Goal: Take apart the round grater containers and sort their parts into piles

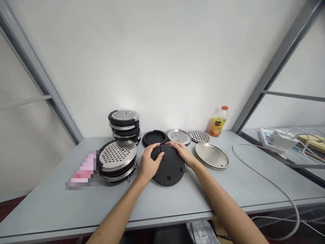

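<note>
A round black disc [171, 169] is held tilted over the table, its flat face with small holes and tabs turned toward me. My left hand [150, 161] grips its upper left edge, the thumb lying on the face. On its upper right edge rests my right hand [183, 152], fingers curled over the rim. Behind it lie a black ring-rimmed disc [154, 138], a perforated metal disc [179, 137] and a metal grater disc [199, 136]. Stacks of grater-topped discs stand to the left, one nearer [118, 156] and one farther back [124, 116].
Plain metal discs [212, 156] are stacked on the right of the grey table [243, 189]. An orange drink bottle [218, 122] stands by the wall. A white cable [264, 176] loops over the right side. A pixelated pink item [85, 169] lies at the left.
</note>
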Available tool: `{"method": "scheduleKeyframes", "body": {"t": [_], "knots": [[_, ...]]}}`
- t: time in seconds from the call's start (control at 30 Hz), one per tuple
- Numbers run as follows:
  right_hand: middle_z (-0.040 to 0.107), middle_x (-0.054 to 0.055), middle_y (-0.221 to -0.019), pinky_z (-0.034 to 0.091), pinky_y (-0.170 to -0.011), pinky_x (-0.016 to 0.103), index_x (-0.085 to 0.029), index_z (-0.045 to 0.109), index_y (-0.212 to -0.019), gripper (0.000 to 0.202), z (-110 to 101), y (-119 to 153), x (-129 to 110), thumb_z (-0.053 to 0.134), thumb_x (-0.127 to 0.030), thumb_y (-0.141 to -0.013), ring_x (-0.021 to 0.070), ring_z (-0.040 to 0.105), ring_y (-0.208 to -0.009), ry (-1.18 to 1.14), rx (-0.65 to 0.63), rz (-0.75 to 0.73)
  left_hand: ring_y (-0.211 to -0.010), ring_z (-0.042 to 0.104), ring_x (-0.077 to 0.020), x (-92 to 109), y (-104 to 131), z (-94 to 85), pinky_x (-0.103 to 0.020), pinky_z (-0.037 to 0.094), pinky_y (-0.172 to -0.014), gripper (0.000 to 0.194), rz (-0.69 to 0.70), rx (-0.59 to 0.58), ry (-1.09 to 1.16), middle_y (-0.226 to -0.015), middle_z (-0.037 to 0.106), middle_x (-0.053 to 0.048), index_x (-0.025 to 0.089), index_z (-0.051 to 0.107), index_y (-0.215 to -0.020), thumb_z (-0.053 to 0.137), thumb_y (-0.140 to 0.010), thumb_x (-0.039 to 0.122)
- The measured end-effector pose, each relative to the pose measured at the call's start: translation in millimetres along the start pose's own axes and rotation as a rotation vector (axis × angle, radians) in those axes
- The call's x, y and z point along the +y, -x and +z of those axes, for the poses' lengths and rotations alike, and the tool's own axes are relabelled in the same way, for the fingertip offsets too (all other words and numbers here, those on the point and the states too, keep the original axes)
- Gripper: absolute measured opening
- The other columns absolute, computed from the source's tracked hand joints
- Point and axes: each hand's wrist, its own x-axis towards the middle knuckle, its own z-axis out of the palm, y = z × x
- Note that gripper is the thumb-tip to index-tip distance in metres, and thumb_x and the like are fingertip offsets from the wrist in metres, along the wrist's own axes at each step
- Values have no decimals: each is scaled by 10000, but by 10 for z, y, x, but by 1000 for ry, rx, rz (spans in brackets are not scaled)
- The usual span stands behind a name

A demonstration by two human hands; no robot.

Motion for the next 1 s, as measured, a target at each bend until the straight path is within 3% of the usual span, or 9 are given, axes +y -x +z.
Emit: {"method": "scheduleKeyframes", "body": {"t": [0.13,0.2,0.37,0.53,0.8,1.0], "knots": [[742,44,-898,513,-691,271,-218,701,-1077,382,1,72,-67,687,-436,-764,177,675,-775,-178,-179,90,-1062,616,-202,13,-6,-9,-382,476,-965,335,26,10,17,-1136,655,-71,217,583,-1149,627,-817,212],[745,44,-850,510,-645,252,-207,705,-1058,375,3,78,-63,722,-406,-739,157,675,-706,-252,-200,110,-1049,618,-204,14,-9,-10,-386,482,-950,401,13,13,12,-1139,650,-81,211,547,-1202,627,-809,210],[749,45,-803,512,-633,246,-187,726,-957,323,-21,46,-52,762,-373,-696,150,673,-660,-409,-61,84,-1112,593,-225,-6,-9,4,-393,480,-957,543,-85,43,17,-1188,621,-107,197,454,-1311,640,-805,263],[754,48,-831,527,-666,299,-203,724,-953,344,-51,20,-60,768,-389,-666,207,691,-730,-494,108,38,-1112,612,-221,-56,-10,25,-363,485,-966,424,-168,-3,129,-1195,638,-90,207,523,-1242,607,-845,328],[742,68,-964,529,-787,369,-196,703,-1031,448,-14,4,-12,710,-499,-702,276,676,-909,-405,115,-44,-1061,635,-215,-87,-49,31,-346,494,-949,327,-233,18,351,-1123,673,-88,176,580,-1127,623,-831,309],[717,52,-1066,511,-856,382,-233,666,-1093,523,-31,-17,-34,490,-645,-822,278,642,-1028,-397,160,-104,-1139,603,-225,-8,-59,62,-372,470,-1005,382,-336,74,609,-1200,643,-110,160,545,-1157,643,-815,299]]}}
